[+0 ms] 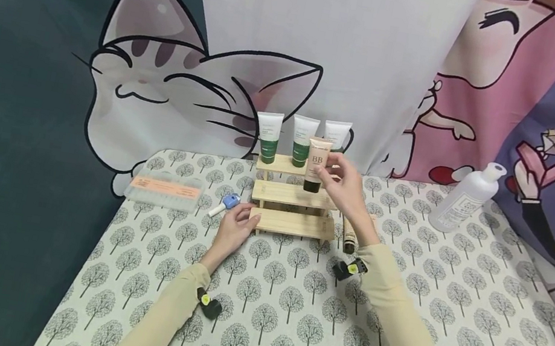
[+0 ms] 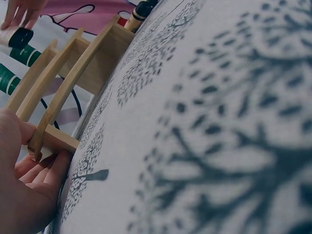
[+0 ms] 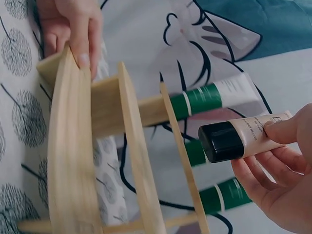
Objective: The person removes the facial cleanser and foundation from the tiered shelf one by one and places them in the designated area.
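Note:
My right hand pinches a beige BB cream tube by its side, thumb in front and fingers behind. The tube is upright, black cap down, in front of the upper part of a three-step wooden stand. In the right wrist view, the tube's black cap is apart from the stand's steps. With my left hand I grip the left end of the lowest step; in the left wrist view the fingers reach beneath it. Three white-and-green tubes stand on the top step, the right one partly hidden.
Right of the stand lies a brown tube with a dark cap, partly behind my right forearm. A white bottle is farther right. On the left are a blue-and-white small item and a clear box with an orange label.

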A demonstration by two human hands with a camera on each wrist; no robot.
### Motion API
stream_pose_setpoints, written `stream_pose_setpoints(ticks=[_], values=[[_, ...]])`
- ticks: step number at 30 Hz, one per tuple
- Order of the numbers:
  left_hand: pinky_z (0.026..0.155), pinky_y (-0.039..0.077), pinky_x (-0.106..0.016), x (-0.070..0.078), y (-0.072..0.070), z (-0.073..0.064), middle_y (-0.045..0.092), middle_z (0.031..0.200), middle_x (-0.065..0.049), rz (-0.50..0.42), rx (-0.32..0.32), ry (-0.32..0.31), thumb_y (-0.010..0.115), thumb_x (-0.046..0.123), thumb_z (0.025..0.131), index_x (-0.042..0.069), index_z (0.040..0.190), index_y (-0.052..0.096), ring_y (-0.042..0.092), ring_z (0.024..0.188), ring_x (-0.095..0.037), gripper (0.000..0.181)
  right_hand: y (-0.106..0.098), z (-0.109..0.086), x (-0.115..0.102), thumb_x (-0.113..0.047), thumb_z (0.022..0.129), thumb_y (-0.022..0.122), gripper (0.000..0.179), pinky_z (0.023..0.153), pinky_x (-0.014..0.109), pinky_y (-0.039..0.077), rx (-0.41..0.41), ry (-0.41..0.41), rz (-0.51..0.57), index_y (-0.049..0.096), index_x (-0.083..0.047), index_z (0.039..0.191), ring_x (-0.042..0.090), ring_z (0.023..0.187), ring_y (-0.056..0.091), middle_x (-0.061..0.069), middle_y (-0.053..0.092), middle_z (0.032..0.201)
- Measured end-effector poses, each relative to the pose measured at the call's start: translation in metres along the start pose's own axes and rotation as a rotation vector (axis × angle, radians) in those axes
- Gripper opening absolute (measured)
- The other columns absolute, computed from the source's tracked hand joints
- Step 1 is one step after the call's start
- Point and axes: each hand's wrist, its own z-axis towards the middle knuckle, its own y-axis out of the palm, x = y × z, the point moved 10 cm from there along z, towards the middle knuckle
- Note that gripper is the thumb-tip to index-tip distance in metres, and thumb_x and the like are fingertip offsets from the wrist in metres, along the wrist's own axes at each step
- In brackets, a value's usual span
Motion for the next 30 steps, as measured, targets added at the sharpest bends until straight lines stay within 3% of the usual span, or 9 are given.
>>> stream_pose_setpoints(ticks=[12,19,30], values=[[0.101,0.059,-0.041,0.000,0.000,0.000,0.067,0.128,-0.024,0.008,0.011,0.009,0.071,0.017,0.094,0.007,0.132,0.061,0.068,0.118,-0.039,0.040,-0.048,-0.009,0.014,-0.024,0.097,0.069,0.040,0.079,0.026,0.059,0.073,0.034,-0.076,0.060,-0.005,0.131,0.027,0.104,0.067,0.019,0.067,0.125],[0.100,0.059,-0.042,0.002,-0.001,-0.001,0.068,0.128,-0.024,0.011,0.014,0.010,0.071,0.018,0.094,0.006,0.131,0.062,0.068,0.118,-0.039,0.041,-0.074,-0.017,0.024,-0.023,0.096,0.071,0.042,0.073,0.016,0.056,0.108,0.031,-0.103,0.058,-0.002,0.130,0.015,0.095,0.064,0.021,0.067,0.121],[0.099,0.060,-0.039,0.002,0.000,-0.002,0.068,0.127,-0.023,-0.007,0.020,0.009,0.070,0.016,0.094,0.005,0.131,0.061,0.068,0.117,-0.039,0.040,-0.113,-0.036,0.052,-0.025,0.097,0.070,0.043,0.072,0.012,0.054,0.151,0.089,-0.203,0.057,0.000,0.129,0.007,0.091,0.061,0.022,0.067,0.123]])
